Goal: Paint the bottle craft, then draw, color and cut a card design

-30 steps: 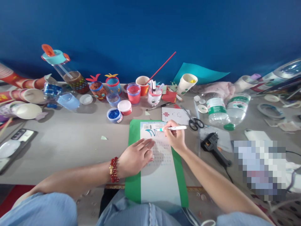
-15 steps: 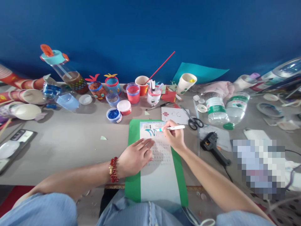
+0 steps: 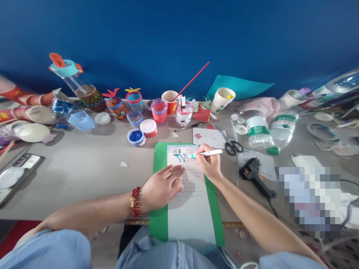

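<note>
- Your right hand (image 3: pixel 209 164) grasps the white marker (image 3: pixel 212 152) between fingers and thumb, tip pointed at the upper part of the white sheet (image 3: pixel 190 220); whether the tip touches the paper cannot be told.
- Your left hand (image 3: pixel 162 188) grips nothing: it lies flat, fingers spread, across the left part of the sheet, apparently steadying it.
- The sheet lies on the green board (image 3: pixel 159 157), directly in front of you; the near end of both reaches past the table edge.
- Done: a curved blue drawing (image 3: pixel 179 157) stands near the top of the sheet, just left of the marker tip.
- Left: thin marks by the tip are too faint to read, but the line work looks partial in my judgement. Rows of small print and a blank area lie below.
- Beyond the board you have an uncapped jar of blue paint (image 3: pixel 136 137), a white-lidded red jar (image 3: pixel 148 127) and a dark pen (image 3: pixel 188 126).
- To your right, near the working hand, lie a white card (image 3: pixel 215 140), scissors (image 3: pixel 235 147) and a black glue gun (image 3: pixel 254 175).
- Nothing blocks the marker; the glue gun and its cord, close to your right forearm, present a snagging risk.
</note>
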The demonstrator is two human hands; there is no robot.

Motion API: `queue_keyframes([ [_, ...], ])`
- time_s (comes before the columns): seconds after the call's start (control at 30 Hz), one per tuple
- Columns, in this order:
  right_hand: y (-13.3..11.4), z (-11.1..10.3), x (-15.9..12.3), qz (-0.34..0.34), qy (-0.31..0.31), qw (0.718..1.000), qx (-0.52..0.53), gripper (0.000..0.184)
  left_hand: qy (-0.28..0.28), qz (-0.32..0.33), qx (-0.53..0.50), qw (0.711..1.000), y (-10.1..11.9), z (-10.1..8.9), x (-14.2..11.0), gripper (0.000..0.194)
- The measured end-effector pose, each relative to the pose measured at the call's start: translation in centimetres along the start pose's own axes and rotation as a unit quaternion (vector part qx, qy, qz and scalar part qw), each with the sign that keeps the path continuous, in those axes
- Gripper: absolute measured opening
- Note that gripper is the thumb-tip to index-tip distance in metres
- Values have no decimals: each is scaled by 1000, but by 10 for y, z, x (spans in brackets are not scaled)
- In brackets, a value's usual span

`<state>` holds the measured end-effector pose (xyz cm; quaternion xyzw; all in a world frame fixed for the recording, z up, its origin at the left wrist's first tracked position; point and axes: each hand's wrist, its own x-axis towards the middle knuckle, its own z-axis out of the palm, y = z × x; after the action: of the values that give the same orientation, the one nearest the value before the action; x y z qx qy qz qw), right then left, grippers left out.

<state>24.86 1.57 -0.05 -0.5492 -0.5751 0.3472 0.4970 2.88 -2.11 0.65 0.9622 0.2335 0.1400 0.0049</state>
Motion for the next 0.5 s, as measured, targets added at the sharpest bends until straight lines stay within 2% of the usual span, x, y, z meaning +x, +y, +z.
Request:
queue_keyframes([
  [0.5, 2, 1, 0, 8, 3, 1000, -5, 15, -3, 3, 6, 1000, 0, 2, -1, 26],
])
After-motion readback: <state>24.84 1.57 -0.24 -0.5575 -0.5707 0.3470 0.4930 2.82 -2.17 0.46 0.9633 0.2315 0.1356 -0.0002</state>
